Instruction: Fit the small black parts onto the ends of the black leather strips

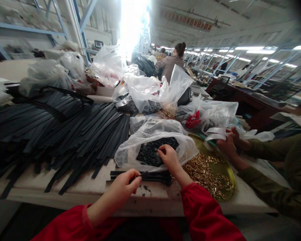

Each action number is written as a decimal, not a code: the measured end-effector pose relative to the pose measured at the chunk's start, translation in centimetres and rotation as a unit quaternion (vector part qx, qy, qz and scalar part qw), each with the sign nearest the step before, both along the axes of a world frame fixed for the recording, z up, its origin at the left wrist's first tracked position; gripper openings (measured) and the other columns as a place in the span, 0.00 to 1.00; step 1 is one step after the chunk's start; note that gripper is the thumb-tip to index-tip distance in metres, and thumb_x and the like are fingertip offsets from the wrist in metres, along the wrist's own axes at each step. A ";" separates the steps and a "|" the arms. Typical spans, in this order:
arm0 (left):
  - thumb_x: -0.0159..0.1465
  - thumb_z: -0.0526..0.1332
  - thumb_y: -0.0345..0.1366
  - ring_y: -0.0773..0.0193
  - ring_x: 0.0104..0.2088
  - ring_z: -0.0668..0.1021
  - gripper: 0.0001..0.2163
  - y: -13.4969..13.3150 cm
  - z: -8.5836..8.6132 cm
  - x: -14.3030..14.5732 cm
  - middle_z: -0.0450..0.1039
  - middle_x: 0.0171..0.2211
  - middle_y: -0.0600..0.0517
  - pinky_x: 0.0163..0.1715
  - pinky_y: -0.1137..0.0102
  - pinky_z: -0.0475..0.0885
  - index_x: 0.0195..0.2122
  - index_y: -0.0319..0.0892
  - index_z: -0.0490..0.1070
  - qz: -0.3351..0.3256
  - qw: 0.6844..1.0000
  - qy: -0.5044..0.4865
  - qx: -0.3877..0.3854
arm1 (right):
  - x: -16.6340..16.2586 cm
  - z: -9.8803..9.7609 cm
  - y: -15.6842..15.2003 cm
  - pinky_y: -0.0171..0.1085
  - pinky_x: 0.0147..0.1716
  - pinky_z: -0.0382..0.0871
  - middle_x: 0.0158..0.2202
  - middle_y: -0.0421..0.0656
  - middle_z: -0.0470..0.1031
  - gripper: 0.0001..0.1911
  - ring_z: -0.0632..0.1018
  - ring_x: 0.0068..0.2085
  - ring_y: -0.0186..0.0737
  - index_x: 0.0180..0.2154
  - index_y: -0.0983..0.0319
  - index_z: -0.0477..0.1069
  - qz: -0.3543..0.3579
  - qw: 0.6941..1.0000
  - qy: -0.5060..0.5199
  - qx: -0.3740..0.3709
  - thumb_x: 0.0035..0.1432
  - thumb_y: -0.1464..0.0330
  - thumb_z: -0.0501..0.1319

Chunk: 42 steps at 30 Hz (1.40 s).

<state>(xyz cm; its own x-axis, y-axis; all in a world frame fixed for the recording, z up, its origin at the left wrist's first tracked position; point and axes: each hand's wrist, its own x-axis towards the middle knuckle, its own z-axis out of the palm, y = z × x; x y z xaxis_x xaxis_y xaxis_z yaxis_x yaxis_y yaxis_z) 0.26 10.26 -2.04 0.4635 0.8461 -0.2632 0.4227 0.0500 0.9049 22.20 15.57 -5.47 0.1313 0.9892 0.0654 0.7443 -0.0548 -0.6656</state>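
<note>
The left hand [126, 184] pinches a thin dark strap [150, 176] lying crosswise on the worktop [95, 187], pointing right. The right hand [168, 155] reaches into a bag [130, 150] of small black pieces [150, 152]; whether its grip is closed is hidden.

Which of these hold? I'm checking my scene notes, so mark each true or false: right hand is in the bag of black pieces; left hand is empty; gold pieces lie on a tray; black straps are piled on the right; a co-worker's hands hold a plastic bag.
1. The right hand reaches into the bag of black pieces. True.
2. The left hand is empty. False: it pinches a thin black strap.
3. Gold pieces lie on a round tray. True.
4. The black straps are piled on the right. False: they lie on the left.
5. A co-worker's hands hold a plastic bag. True.
</note>
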 end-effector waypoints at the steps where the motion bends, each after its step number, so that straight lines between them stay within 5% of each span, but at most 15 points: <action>1: 0.58 0.51 0.42 0.70 0.18 0.64 0.10 0.2 0.3 0.2 0.61 0.16 0.61 0.20 0.75 0.58 0.29 0.41 0.64 0.007 1.000 -0.008 0.003 | -0.3 0.4 -1.1 0.38 0.36 0.68 0.33 0.46 0.72 0.10 0.74 0.35 0.39 0.35 0.65 0.67 0.002 1.000 0.025 -0.005 0.56 0.66 0.53; 4: 0.58 0.52 0.43 0.72 0.17 0.62 0.11 0.6 1.3 0.8 0.60 0.17 0.61 0.19 0.76 0.57 0.30 0.41 0.65 0.033 0.999 -0.031 0.013 | -1.9 1.6 -4.6 0.36 0.32 0.70 0.34 0.44 0.74 0.16 0.75 0.30 0.34 0.42 0.65 0.65 0.014 0.974 0.220 -0.054 0.57 0.61 0.52; 8: 0.59 0.52 0.43 0.72 0.18 0.62 0.11 0.3 2.0 1.3 0.61 0.17 0.61 0.19 0.76 0.57 0.31 0.41 0.66 0.032 0.998 -0.047 0.033 | -4.2 2.7 -8.1 0.35 0.34 0.71 0.34 0.41 0.75 0.18 0.75 0.28 0.30 0.38 0.62 0.70 -0.011 0.780 0.609 -0.142 0.42 0.65 0.67; 11: 0.59 0.53 0.42 0.72 0.19 0.64 0.11 -0.2 1.9 1.2 0.62 0.18 0.60 0.20 0.77 0.58 0.30 0.40 0.66 0.009 0.998 -0.049 0.034 | -5.1 3.2 -8.9 0.31 0.32 0.70 0.32 0.39 0.76 0.16 0.75 0.28 0.28 0.35 0.62 0.71 -0.015 0.737 0.660 -0.142 0.40 0.69 0.69; 18: 0.59 0.52 0.41 0.73 0.19 0.63 0.11 -0.7 2.4 0.5 0.60 0.18 0.60 0.19 0.77 0.57 0.28 0.39 0.65 -0.003 1.000 -0.026 0.015 | -5.4 2.7 -9.3 0.30 0.28 0.68 0.27 0.35 0.73 0.11 0.73 0.24 0.27 0.31 0.61 0.69 -0.006 0.758 0.644 -0.104 0.44 0.67 0.67; 30: 0.55 0.51 0.36 0.71 0.20 0.64 0.10 -0.6 1.8 -0.5 0.63 0.18 0.59 0.20 0.75 0.53 0.24 0.40 0.70 -0.121 0.984 0.106 0.069 | -4.9 1.3 -9.6 0.29 0.22 0.63 0.23 0.36 0.71 0.13 0.70 0.22 0.28 0.30 0.62 0.64 0.103 0.868 0.460 -0.152 0.49 0.60 0.62; 36: 0.56 0.50 0.35 0.69 0.22 0.68 0.11 -0.6 1.2 -0.4 0.67 0.20 0.57 0.22 0.75 0.55 0.26 0.40 0.71 -0.112 0.983 0.121 0.083 | -5.3 0.8 -10.3 0.30 0.21 0.61 0.20 0.36 0.68 0.18 0.68 0.20 0.29 0.36 0.63 0.66 0.094 0.900 0.403 -0.134 0.55 0.55 0.53; 39: 0.57 0.50 0.35 0.68 0.24 0.69 0.10 -0.8 1.0 -0.2 0.69 0.22 0.56 0.24 0.75 0.57 0.27 0.41 0.70 -0.113 0.984 0.108 0.090 | -5.6 0.9 -11.0 0.31 0.23 0.61 0.23 0.38 0.69 0.17 0.69 0.23 0.31 0.39 0.62 0.67 0.091 0.937 0.327 -0.086 0.56 0.57 0.54; 42: 0.59 0.50 0.37 0.68 0.25 0.70 0.11 -1.2 0.7 0.2 0.69 0.23 0.56 0.24 0.75 0.58 0.27 0.41 0.69 -0.101 0.986 0.093 0.093 | -6.0 0.6 -11.4 0.31 0.23 0.60 0.22 0.38 0.68 0.16 0.68 0.24 0.31 0.37 0.62 0.69 0.072 0.939 0.326 -0.083 0.55 0.57 0.54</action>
